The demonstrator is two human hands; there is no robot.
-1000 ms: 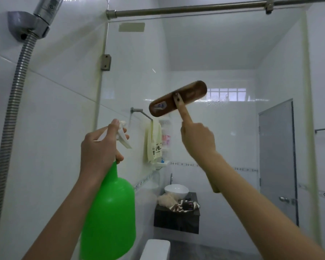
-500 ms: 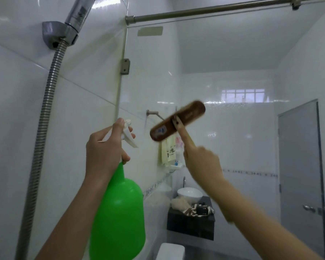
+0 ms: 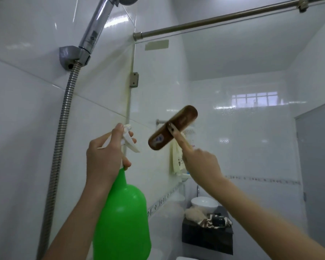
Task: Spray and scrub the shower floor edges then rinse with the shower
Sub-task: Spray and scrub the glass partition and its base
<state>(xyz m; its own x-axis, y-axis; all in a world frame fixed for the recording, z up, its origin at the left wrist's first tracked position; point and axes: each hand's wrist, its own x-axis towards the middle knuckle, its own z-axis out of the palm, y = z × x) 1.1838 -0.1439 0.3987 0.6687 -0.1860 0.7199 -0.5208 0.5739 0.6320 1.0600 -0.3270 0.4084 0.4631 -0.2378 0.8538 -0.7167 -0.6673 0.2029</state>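
Left hand [image 3: 105, 158] curled round green spray bottle [image 3: 122, 212] neck, finger on trigger. Right hand [image 3: 201, 164] grips wooden scrub brush [image 3: 173, 127], index finger straight along its back. Shower handset [image 3: 96, 29] docked in wall bracket [image 3: 68, 57].

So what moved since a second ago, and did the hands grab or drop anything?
The view swung left, so the shower head and hose now sit nearer the middle. The brush came a little lower and closer to the spray bottle. Nothing was grabbed or dropped: the left hand still grips the spray bottle by its trigger top, and the right hand still holds the brush.
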